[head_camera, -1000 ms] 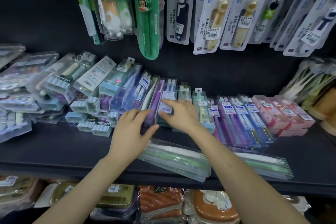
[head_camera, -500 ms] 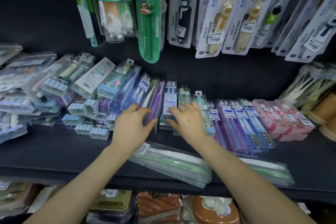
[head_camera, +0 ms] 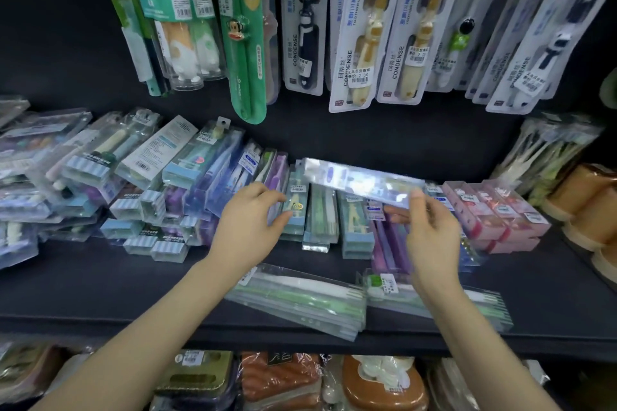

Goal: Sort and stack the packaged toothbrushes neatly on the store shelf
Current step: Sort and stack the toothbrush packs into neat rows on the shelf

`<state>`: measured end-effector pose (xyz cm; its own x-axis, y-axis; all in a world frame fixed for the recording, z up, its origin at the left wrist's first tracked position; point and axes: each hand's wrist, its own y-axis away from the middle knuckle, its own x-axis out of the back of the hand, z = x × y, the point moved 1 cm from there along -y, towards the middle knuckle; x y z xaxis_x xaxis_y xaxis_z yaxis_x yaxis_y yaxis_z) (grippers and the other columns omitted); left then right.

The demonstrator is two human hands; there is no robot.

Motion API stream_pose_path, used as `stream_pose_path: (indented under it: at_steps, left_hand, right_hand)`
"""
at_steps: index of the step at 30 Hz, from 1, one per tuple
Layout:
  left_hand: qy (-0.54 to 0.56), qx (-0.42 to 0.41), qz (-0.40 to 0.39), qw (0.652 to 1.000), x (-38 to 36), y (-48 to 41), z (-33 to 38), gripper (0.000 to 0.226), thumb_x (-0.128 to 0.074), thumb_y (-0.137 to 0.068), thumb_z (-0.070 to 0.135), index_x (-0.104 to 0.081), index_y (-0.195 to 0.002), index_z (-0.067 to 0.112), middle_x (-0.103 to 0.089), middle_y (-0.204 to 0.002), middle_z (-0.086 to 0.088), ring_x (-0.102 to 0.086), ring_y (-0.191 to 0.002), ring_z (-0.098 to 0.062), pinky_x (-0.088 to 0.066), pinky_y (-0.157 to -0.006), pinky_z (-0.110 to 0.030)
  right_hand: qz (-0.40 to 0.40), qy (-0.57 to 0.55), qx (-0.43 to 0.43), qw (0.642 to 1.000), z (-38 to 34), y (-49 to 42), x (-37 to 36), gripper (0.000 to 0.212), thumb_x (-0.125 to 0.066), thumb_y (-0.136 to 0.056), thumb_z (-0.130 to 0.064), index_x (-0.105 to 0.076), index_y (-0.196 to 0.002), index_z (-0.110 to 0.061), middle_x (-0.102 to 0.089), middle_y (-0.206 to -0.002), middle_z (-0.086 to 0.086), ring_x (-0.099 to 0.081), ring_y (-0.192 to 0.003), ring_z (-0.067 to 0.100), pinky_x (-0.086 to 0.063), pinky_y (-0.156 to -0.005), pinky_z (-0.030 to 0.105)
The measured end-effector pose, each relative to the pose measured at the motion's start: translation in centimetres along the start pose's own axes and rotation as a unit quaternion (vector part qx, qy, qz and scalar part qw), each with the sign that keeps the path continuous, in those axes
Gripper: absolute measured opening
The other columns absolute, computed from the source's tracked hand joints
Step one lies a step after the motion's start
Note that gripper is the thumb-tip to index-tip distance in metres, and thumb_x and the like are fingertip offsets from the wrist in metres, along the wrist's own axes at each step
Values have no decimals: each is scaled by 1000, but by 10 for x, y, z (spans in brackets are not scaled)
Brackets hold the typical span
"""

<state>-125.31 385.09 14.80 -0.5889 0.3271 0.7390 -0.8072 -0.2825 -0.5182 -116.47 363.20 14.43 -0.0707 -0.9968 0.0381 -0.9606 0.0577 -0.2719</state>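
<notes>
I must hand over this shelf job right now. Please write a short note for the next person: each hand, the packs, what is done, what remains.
Right hand holds a clear toothbrush pack lifted crosswise above the row.
Left hand rests on the upright row of packs, holding nothing.
Done: pink boxes stacked at the right; flat green packs piled at the shelf front.
Left: place the held pack; tidy the leaning clear packs on the left.

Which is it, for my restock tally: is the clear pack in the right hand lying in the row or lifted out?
Lifted out. The right hand pinches the clear pack at one end, crosswise over the row.
</notes>
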Motion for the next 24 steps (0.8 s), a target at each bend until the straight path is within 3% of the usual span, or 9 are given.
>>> stream_pose_path:
  at_steps: [4, 8, 11, 15, 21, 24]
  left_hand:
    - [-6, -1, -103, 995, -22, -13, 12, 36, -59, -93, 21, -58, -127, 8, -59, -124, -10, -58, -108, -26, -43, -89, -30]
    - [-183, -36, -233, 954, -49, -21, 7, 55, -54, -96, 21, -33, -145, 8, -33, -153, -10, -33, -139, -23, -28, -110, -30]
    - [-286, -45, -254, 923, -58, -25, 1, 56, -63, -90, 33, -41, -136, 10, -51, -136, -9, -49, -124, -26, -44, -95, -33]
    - [-305, -54, -242, 919, -53, -31, -4, 43, -65, -85, 43, -55, -120, 19, -66, -107, -4, -60, -100, -24, -45, -77, -30]
    - [-313, -128, -226, 913, -47, -29, -13, 43, -51, -93, 45, -51, -126, 17, -67, -96, -5, -61, -92, -24, -42, -72, -30]
    - [-267, -137, -188, 935, -41, -23, -12, 46, -51, -96, 39, -49, -133, 12, -67, -87, -9, -62, -82, -28, -42, -68, -32]
  right_hand:
    - [9, -35, -46, 998, 6, -1, 27, 34, -48, -98, -37, -67, -89, -11, -73, -73, -7, -67, -70, 2, -49, -67, 16]
    - [4, -53, -51, 997, 12, 1, 38, 31, -48, -98, -36, -67, -91, -13, -74, -77, -8, -69, -72, 3, -50, -63, 11]
    - [4, -58, -50, 997, 13, 1, 40, 30, -47, -99, -34, -68, -92, -14, -73, -77, -7, -68, -71, 4, -50, -62, 11]
    - [1, -64, -53, 997, 16, 2, 47, 28, -47, -99, -36, -68, -91, -19, -74, -78, -6, -68, -71, 6, -50, -62, 12]
    - [15, -68, -78, 995, 17, 2, 56, 30, -48, -98, -39, -68, -88, -19, -74, -75, -3, -68, -71, 9, -50, -64, 15]
    - [15, -72, -77, 994, 15, 4, 57, 30, -48, -98, -38, -67, -86, -19, -74, -75, -1, -68, -72, 11, -49, -69, 21]
